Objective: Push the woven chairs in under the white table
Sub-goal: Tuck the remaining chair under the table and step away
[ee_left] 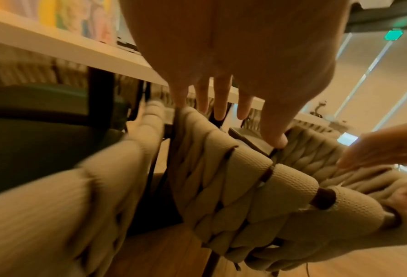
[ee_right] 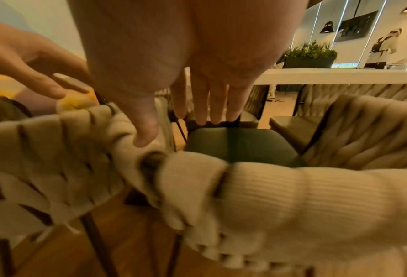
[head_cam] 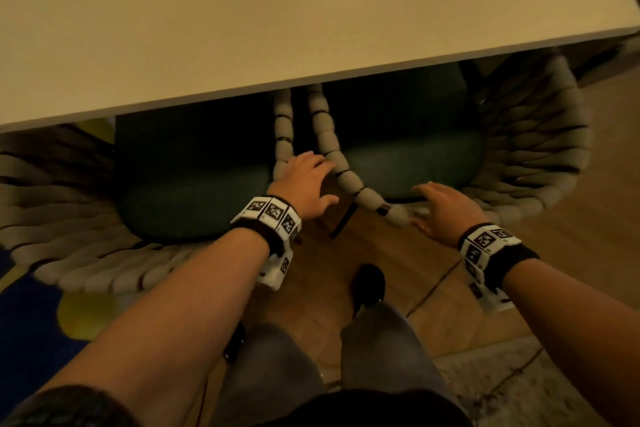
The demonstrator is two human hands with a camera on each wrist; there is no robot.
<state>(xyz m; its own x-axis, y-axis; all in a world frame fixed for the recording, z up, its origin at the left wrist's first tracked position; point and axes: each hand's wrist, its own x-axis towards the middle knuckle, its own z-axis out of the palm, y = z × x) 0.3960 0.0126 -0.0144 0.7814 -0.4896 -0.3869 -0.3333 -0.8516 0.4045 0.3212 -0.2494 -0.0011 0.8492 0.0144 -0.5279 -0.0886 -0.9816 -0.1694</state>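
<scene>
Nearest you, your left hand [head_cam: 304, 184] hangs with its fingers spread and relaxed over the gap between the two chunky beige rope-woven chairs with dark green seat cushions, holding nothing. Your right hand [head_cam: 438, 208] is flat and open too, its thumb touching the padded rim of the right woven chair [head_cam: 533, 149], no real grip. The left woven chair [head_cam: 69, 218] sits just beside it, arms nearly touching. Both seats are partly under the long white table [head_cam: 277, 28] already. Honestly those fat rope wraps look squishy, so I'd push on the top rim of the backrest where the frame's stiff. Slim dark legs might drag on the wood floor [head_cam: 346, 288].
</scene>
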